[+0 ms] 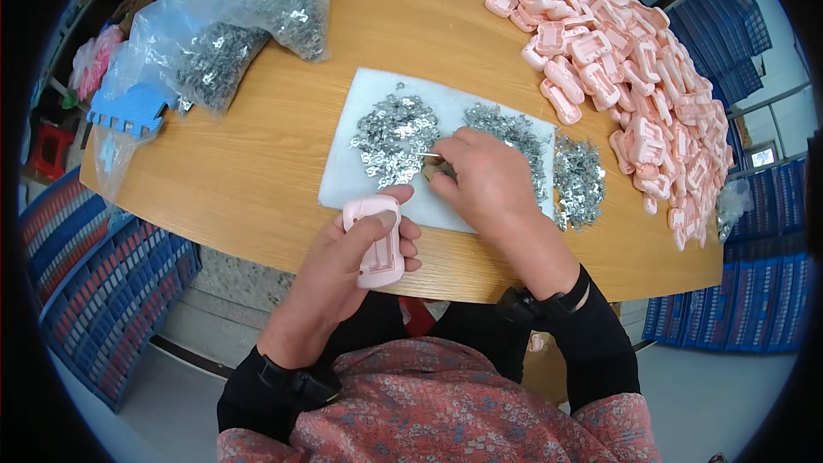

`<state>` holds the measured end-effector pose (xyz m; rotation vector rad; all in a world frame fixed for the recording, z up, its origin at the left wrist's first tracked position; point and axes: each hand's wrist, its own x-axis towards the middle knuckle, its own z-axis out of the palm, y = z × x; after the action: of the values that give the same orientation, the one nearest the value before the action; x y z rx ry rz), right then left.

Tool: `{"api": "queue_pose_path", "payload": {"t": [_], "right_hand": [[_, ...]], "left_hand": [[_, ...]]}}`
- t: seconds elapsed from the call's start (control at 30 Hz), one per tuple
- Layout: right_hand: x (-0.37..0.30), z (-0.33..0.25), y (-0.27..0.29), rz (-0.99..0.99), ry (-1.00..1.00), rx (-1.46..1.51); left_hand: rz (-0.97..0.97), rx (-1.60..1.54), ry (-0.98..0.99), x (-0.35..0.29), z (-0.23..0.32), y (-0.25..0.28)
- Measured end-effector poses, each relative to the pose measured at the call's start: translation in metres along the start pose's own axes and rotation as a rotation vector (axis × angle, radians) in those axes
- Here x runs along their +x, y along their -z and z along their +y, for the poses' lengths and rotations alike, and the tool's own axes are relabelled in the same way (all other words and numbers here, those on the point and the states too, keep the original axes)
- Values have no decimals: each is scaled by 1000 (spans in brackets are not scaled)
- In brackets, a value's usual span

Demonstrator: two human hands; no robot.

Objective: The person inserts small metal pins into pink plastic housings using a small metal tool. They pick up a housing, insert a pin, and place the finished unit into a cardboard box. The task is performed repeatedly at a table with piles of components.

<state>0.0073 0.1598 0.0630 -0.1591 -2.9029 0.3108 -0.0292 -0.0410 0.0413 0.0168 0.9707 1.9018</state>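
Note:
My left hand (pixel 347 257) is closed around a pale pink plastic housing (pixel 378 267), its hollow side turned up and my thumb across its upper part. Above the white foam sheet (pixel 343 180), my right hand (pixel 484 176) pinches a thin tool with a slim metal tip (pixel 427 154); the fingers hide most of it, so its exact kind is unclear. The tip points at a heap of small silvery metal clips (pixel 396 133) on the sheet. Behind my right hand lies a second heap of metal pieces (pixel 512 130), partly covered by the hand.
A third pile of metal pieces (pixel 579 182) lies right of the foam. Many pink housings (pixel 600 60) are heaped along the table's right side. Clear bags of metal parts (pixel 287 4) and a blue foam piece (pixel 129 109) sit at the left. Blue racks (pixel 111 283) stand beyond the table (pixel 249 163).

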Motion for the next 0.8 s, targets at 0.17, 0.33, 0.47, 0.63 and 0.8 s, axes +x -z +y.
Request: {"api": "queue_pose_path", "payload": {"t": [0.17, 0.33, 0.47, 0.63, 0.8], "right_hand": [[4, -1, 1, -22, 28, -16], [1, 4, 8, -40, 14, 143], [-14, 1, 27, -76, -74, 538], [-30, -19, 36, -54, 26, 597], [-37, -25, 25, -19, 63, 552]], "left_hand": [[-20, -12, 13, 2, 1, 1], [-40, -91, -11, 3, -5, 4], [-95, -247, 21, 7, -6, 11], [-131, -261, 67, 8, -10, 5], [-151, -226, 76, 5, -8, -5]]}}
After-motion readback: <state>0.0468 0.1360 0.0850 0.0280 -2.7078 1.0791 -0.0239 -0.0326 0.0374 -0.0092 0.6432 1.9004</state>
